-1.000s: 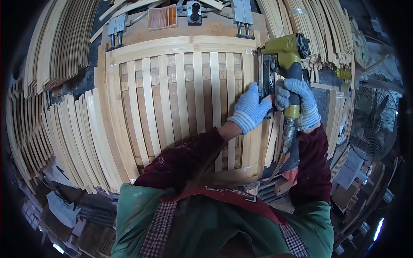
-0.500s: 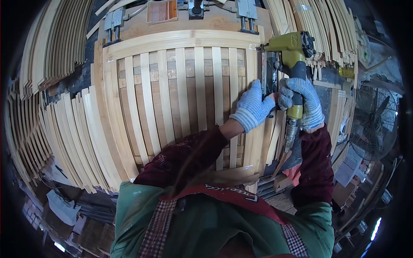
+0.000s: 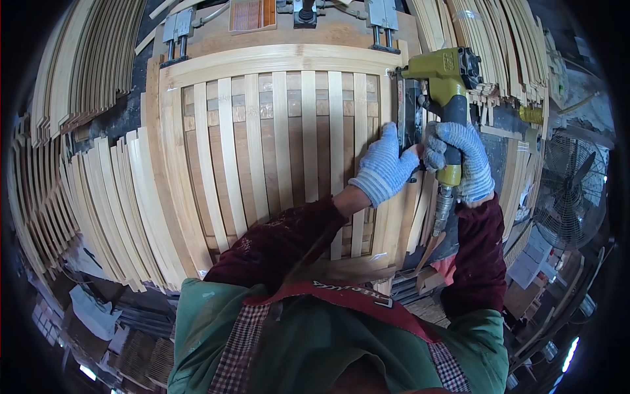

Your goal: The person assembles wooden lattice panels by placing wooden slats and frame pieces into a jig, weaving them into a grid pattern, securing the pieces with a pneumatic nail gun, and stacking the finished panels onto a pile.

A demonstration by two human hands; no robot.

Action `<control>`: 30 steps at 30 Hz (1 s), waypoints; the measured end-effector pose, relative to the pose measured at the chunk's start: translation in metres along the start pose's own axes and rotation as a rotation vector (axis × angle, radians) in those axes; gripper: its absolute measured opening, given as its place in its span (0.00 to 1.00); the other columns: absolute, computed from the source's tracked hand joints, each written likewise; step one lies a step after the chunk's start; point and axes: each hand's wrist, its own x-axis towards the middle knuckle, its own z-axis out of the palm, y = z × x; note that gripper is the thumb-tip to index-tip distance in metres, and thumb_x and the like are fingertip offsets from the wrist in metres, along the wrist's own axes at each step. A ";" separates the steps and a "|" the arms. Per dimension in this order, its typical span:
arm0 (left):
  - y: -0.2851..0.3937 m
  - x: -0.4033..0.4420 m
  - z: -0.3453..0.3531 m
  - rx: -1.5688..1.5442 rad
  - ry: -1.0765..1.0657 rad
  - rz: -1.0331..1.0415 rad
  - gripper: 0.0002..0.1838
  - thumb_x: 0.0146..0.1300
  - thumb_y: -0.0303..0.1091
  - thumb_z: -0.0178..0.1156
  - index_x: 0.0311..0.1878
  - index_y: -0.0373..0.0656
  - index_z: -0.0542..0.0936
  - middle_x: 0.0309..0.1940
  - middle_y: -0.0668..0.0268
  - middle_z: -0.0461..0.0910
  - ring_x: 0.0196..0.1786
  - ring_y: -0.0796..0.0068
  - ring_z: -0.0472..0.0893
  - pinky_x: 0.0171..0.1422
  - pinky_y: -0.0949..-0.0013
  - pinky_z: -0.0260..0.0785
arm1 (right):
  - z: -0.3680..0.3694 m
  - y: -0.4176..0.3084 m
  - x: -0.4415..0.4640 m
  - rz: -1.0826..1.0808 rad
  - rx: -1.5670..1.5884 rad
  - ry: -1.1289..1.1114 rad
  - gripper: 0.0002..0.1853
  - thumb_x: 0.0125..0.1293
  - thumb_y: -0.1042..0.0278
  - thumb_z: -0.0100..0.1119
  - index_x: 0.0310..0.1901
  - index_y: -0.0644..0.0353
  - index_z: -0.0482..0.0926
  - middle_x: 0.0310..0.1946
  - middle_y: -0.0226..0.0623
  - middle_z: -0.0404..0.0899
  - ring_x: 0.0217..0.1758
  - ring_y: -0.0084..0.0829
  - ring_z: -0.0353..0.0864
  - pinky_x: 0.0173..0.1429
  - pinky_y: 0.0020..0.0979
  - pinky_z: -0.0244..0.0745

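Observation:
A slatted wooden frame (image 3: 279,59) lies flat before me, with several pale slats running lengthwise between its rails. My right hand (image 3: 469,157), in a striped knit glove, is wrapped around the handle of a green nail gun (image 3: 443,69). The gun's nose sits at the frame's upper right corner, and its long magazine extends down beside the right rail. Gloved as well, my left hand (image 3: 384,164) lies on that rail with fingers stretched out. Its bare thumb tip reaches the lower part of the magazine, where the exact contact is hidden.
Metal clamp cylinders (image 3: 384,26) are mounted along the jig's far edge. Stacks of wooden strips stand at the left (image 3: 92,65), lower left (image 3: 121,203) and upper right (image 3: 505,52). An air hose fitting (image 3: 443,207) hangs below the gun. A fan (image 3: 571,184) stands far right.
The view has shifted slightly, moving the frame a little rightward in the picture. Both hands and the nail gun keep nearly the same position.

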 end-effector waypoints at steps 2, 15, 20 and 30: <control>0.000 -0.003 -0.003 -0.025 0.006 0.003 0.26 0.63 0.44 0.63 0.51 0.32 0.67 0.32 0.50 0.83 0.35 0.57 0.86 0.38 0.59 0.79 | 0.002 0.003 0.000 -0.023 -0.004 -0.015 0.10 0.61 0.69 0.62 0.38 0.64 0.72 0.23 0.33 0.72 0.19 0.26 0.72 0.25 0.27 0.70; 0.004 -0.007 -0.009 -0.013 0.034 0.016 0.29 0.62 0.47 0.62 0.52 0.30 0.67 0.31 0.47 0.82 0.36 0.53 0.85 0.40 0.56 0.78 | 0.009 0.005 -0.001 -0.015 0.032 -0.021 0.10 0.61 0.70 0.62 0.39 0.64 0.72 0.22 0.32 0.72 0.19 0.25 0.71 0.25 0.27 0.69; 0.021 -0.013 -0.022 0.070 0.019 -0.013 0.28 0.62 0.46 0.62 0.53 0.31 0.67 0.33 0.47 0.82 0.36 0.51 0.85 0.41 0.55 0.78 | 0.013 0.005 -0.002 -0.019 0.050 -0.032 0.11 0.60 0.69 0.64 0.39 0.63 0.73 0.22 0.32 0.73 0.19 0.24 0.71 0.25 0.26 0.70; 0.000 -0.018 -0.029 -0.115 0.046 -0.042 0.26 0.63 0.44 0.63 0.52 0.33 0.67 0.34 0.50 0.81 0.37 0.56 0.85 0.42 0.57 0.78 | 0.026 0.010 0.008 0.040 -0.052 -0.077 0.11 0.60 0.66 0.64 0.38 0.61 0.73 0.21 0.29 0.72 0.18 0.24 0.72 0.24 0.26 0.70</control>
